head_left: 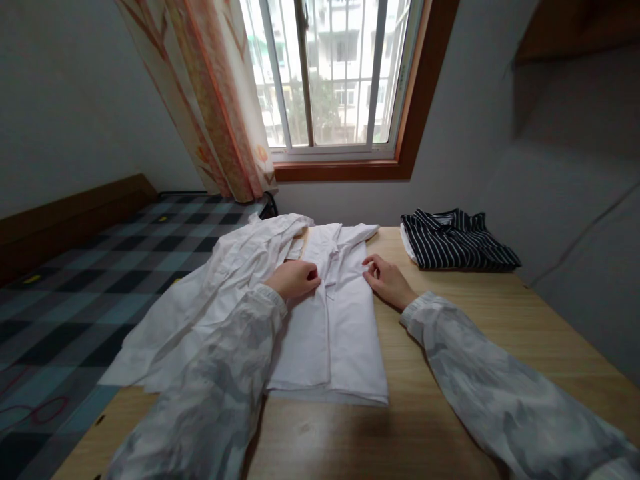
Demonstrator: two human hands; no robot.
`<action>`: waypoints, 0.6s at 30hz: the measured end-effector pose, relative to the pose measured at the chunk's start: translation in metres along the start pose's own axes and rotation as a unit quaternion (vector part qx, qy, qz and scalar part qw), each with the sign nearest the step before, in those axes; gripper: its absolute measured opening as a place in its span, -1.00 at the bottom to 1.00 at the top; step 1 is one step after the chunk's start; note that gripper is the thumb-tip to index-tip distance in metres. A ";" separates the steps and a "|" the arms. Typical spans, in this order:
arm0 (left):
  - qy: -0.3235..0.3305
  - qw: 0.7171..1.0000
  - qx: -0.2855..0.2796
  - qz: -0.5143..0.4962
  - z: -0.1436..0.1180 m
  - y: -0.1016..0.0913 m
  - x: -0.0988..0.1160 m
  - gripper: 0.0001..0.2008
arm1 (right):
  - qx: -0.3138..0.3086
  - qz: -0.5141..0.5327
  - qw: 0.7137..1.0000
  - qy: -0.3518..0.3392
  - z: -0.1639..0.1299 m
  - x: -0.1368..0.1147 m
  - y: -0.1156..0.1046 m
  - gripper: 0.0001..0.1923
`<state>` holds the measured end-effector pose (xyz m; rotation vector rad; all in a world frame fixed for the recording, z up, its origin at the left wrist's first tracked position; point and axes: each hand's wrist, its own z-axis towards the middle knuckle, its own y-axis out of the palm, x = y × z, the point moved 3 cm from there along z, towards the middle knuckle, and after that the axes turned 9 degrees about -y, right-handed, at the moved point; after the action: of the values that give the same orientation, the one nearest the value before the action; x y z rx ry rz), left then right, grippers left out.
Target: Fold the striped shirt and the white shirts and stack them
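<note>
A white shirt (353,333) lies on the wooden table in front of me, partly folded, its buttoned front and collar facing up and its hem towards me. My left hand (295,279) is closed on the fabric near the middle of the front, thumb and forefinger pinched together. At the shirt's right edge, my right hand (389,281) has loosely bent fingers, slightly apart, with the tips touching the cloth. Left of this shirt is a crumpled pile of white clothing (200,293), partly behind my left sleeve.
On the table (465,327), a folded black-and-white striped garment (457,243) rests at the back right on something white. A checked bed (55,313) adjoins the left side, with a red cord (43,410) on it. A curtain (210,100) hangs beside the barred window (340,80).
</note>
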<state>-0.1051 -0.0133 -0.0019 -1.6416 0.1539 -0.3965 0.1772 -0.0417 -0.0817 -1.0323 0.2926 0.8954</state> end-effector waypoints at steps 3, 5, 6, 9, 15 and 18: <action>0.003 0.999 -0.046 -0.022 -0.002 -0.004 0.001 -0.62 | 0.000 -0.004 1.000 -0.001 0.000 0.000 0.000 -0.80; 0.008 0.993 -0.114 -0.025 -0.007 -0.007 0.003 -0.49 | -0.001 -0.006 1.000 -0.003 0.000 0.000 0.001 -0.81; 0.010 0.988 -0.150 -0.022 -0.010 -0.008 0.004 -0.45 | -0.002 -0.006 1.000 -0.004 0.000 0.000 0.001 -0.81; 0.001 0.977 -0.214 -0.006 -0.020 -0.011 0.006 -0.47 | -0.004 -0.007 1.000 -0.005 0.000 0.000 0.001 -0.80; 0.008 0.974 -0.228 -0.014 -0.025 -0.005 0.004 -0.76 | 0.000 -0.029 0.999 -0.021 0.001 -0.001 -0.004 -0.72; 0.054 0.968 -0.237 -0.055 -0.022 0.001 0.008 -0.83 | -0.004 -0.032 0.999 -0.019 0.000 0.004 -0.013 -0.72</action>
<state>-0.1049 -0.0369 0.0001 -2.1072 0.2553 -0.5651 0.1894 -0.0426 -0.0765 -1.0256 0.2228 0.8572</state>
